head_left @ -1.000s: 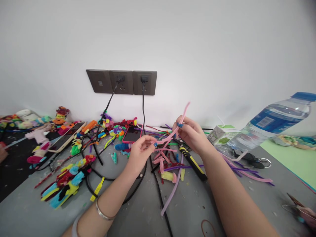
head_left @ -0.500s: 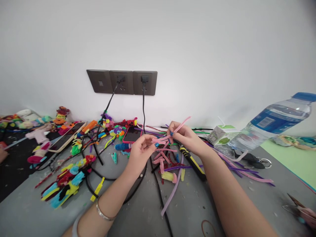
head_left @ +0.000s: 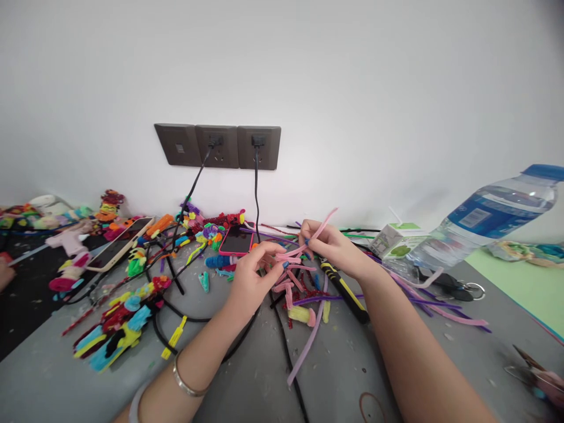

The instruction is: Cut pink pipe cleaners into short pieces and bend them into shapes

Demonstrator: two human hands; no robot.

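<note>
Between my hands is a pink pipe cleaner (head_left: 326, 222), its free end sticking up to the right past my fingers. My left hand (head_left: 258, 276) pinches the looped left part of it between thumb and forefinger. With closed fingertips, my right hand (head_left: 330, 247) grips it further along. Beneath them lie short pink pipe cleaner pieces (head_left: 288, 288) and a yellow fuzzy roll with a pink end (head_left: 302, 315). A yellow-and-black handled tool (head_left: 346, 291) lies under my right wrist; its far end is hidden by the hand.
Colourful pipe cleaner figures (head_left: 121, 329) and a phone (head_left: 118, 244) lie left, among black cables (head_left: 282, 335). At right are a drink carton (head_left: 396, 239), a tilted water bottle (head_left: 489, 217), keys (head_left: 458, 288) and scissors (head_left: 535, 367). Another person's hand (head_left: 5, 273) shows at the far left edge.
My left hand has shifted slightly right and down, its fingers nearer to my right hand. The right hand stays almost in place, still gripping the pink pipe cleaner.
</note>
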